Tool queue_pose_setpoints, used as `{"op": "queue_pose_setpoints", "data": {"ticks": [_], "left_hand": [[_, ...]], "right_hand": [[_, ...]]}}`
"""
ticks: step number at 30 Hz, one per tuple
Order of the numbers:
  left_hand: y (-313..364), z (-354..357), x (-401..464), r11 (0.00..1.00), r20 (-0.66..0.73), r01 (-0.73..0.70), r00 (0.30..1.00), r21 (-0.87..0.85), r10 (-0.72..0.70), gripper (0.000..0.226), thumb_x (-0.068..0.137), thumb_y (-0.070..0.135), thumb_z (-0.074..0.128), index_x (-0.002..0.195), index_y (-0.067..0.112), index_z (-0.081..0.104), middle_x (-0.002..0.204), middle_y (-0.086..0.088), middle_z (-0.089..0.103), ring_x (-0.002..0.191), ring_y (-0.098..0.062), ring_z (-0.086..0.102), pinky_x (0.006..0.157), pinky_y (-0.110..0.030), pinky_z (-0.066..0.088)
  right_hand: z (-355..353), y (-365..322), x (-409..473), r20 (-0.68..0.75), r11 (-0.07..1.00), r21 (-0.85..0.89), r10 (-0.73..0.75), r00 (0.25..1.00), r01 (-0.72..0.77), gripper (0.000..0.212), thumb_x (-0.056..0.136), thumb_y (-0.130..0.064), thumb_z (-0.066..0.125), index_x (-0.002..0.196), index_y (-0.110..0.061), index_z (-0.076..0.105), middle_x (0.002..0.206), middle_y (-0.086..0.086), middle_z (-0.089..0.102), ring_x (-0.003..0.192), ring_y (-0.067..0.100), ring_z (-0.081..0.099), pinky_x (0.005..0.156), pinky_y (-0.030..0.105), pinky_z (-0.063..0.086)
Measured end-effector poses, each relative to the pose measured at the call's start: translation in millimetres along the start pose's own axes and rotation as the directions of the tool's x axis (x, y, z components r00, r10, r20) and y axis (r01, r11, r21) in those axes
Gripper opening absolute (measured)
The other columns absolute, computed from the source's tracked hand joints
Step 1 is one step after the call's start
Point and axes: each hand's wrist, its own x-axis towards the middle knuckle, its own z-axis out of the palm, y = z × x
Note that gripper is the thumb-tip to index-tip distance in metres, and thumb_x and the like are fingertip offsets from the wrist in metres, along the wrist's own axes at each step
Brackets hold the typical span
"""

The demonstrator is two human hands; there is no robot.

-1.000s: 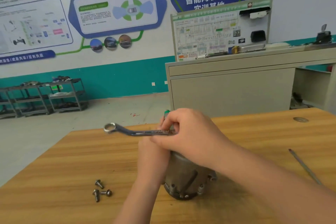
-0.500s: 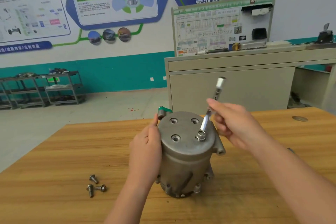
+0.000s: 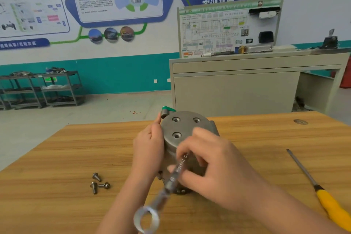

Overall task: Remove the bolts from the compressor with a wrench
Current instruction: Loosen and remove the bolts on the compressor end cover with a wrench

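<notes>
A grey metal compressor stands upright on the wooden table, its top face showing three empty bolt holes. My left hand grips its left side. My right hand holds a ring wrench by the shaft, over the right front of the compressor top. The wrench's free ring end points toward me and is blurred. Its far end and any bolt under it are hidden by my fingers. Three loose bolts lie on the table to the left.
A screwdriver with a yellow handle lies on the table at the right. A grey workbench with a display board stands behind the table, and metal shelf carts are against the far left wall.
The wrench handle has swung from pointing left, round past pointing away and up, to pointing toward me. My right hand followed it. The left hand stayed on the compressor.
</notes>
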Motion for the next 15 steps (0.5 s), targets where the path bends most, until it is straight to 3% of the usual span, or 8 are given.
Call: {"op": "queue_pose_setpoints", "data": {"ticks": [2, 4, 5, 8, 9, 11, 13, 15], "left_hand": [[-1.5, -3.4, -4.2, 0.995, 0.023, 0.019, 1.0, -0.096, -0.017, 0.042, 0.103, 0.02, 0.031, 0.1, 0.016, 0.074, 0.089, 0.0, 0.071, 0.076, -0.011, 0.057, 0.06, -0.024, 0.039], [-4.8, -5.0, -4.3, 0.991, 0.063, 0.047, 0.997, -0.124, -0.04, 0.044, 0.103, 0.025, 0.029, 0.117, 0.015, 0.07, 0.109, -0.004, 0.071, 0.086, -0.013, 0.058, 0.064, -0.024, 0.041], [-5.9, -5.5, -2.8, 0.99, 0.072, 0.058, 0.996, -0.129, -0.049, 0.044, 0.103, 0.025, 0.029, 0.115, 0.013, 0.07, 0.113, -0.003, 0.07, 0.087, -0.013, 0.058, 0.065, -0.026, 0.041], [-3.0, -4.3, -2.8, 0.989, 0.074, 0.056, 0.996, -0.134, -0.046, 0.044, 0.104, 0.025, 0.029, 0.098, 0.013, 0.071, 0.1, 0.007, 0.071, 0.078, -0.002, 0.055, 0.062, -0.026, 0.039], [-2.2, -3.5, -4.3, 0.991, 0.069, 0.041, 0.997, -0.13, -0.032, 0.045, 0.104, 0.026, 0.029, 0.09, 0.01, 0.07, 0.085, 0.011, 0.071, 0.068, 0.002, 0.053, 0.056, -0.022, 0.036], [-1.2, -1.9, -6.9, 0.993, 0.071, 0.027, 0.997, -0.118, -0.019, 0.048, 0.105, 0.027, 0.029, 0.071, 0.016, 0.061, 0.056, 0.016, 0.059, 0.053, 0.002, 0.047, 0.048, -0.019, 0.03], [-2.3, 0.3, -7.5, 0.994, 0.082, 0.031, 0.996, -0.105, -0.022, 0.044, 0.105, 0.029, 0.028, 0.073, 0.025, 0.059, 0.052, 0.016, 0.056, 0.05, 0.0, 0.045, 0.049, -0.024, 0.031], [-1.9, 2.5, -5.7, 0.995, 0.059, 0.009, 0.998, -0.103, -0.003, 0.043, 0.105, 0.028, 0.028, 0.083, 0.031, 0.066, 0.059, 0.01, 0.06, 0.056, -0.003, 0.048, 0.051, -0.028, 0.035]], "right_hand": [[-1.8, 16.7, -27.6, -0.094, 0.974, 0.222, 0.056, 0.994, -0.034, 0.013, 0.078, -0.041, 0.068, 0.082, -0.031, 0.061, 0.077, -0.015, 0.045, 0.069, 0.006, 0.049, 0.063, 0.016, 0.039], [-2.9, 31.9, -45.9, -0.2, 0.901, 0.43, 0.156, 0.967, -0.056, 0.007, 0.078, -0.036, 0.07, 0.079, -0.03, 0.067, 0.079, -0.009, 0.053, 0.073, 0.01, 0.052, 0.069, 0.019, 0.042], [-3.6, 37.8, -49.0, -0.221, 0.81, 0.581, 0.25, 0.943, -0.078, 0.008, 0.078, -0.036, 0.07, 0.077, -0.028, 0.07, 0.077, -0.008, 0.057, 0.072, 0.012, 0.054, 0.067, 0.021, 0.042], [-3.1, 61.6, -33.7, -0.097, 0.353, 0.921, 0.618, 0.78, -0.165, 0.024, 0.077, -0.041, 0.074, 0.076, -0.017, 0.075, 0.065, 0.002, 0.059, 0.058, 0.013, 0.054, 0.047, 0.019, 0.039], [-4.7, 70.6, -21.0, -0.053, 0.283, 0.936, 0.705, 0.707, -0.212, 0.025, 0.08, -0.036, 0.071, 0.078, -0.012, 0.074, 0.062, 0.003, 0.057, 0.051, 0.011, 0.051, 0.04, 0.018, 0.034], [-12.2, 86.8, 12.2, 0.042, 0.251, 0.883, 0.8, 0.599, -0.397, 0.023, 0.09, -0.022, 0.065, 0.081, -0.002, 0.069, 0.054, 0.001, 0.052, 0.039, 0.007, 0.043, 0.032, 0.016, 0.026], [-19.3, 90.7, 51.0, 0.186, 0.253, 0.772, 0.787, 0.588, -0.583, 0.017, 0.093, -0.011, 0.062, 0.084, 0.003, 0.067, 0.047, -0.003, 0.049, 0.035, 0.004, 0.037, 0.03, 0.015, 0.023], [-22.8, 79.1, 86.0, 0.295, 0.378, 0.576, 0.731, 0.615, -0.725, 0.015, 0.088, -0.008, 0.068, 0.091, 0.007, 0.068, 0.045, -0.003, 0.051, 0.034, 0.004, 0.036, 0.032, 0.015, 0.025]]}}
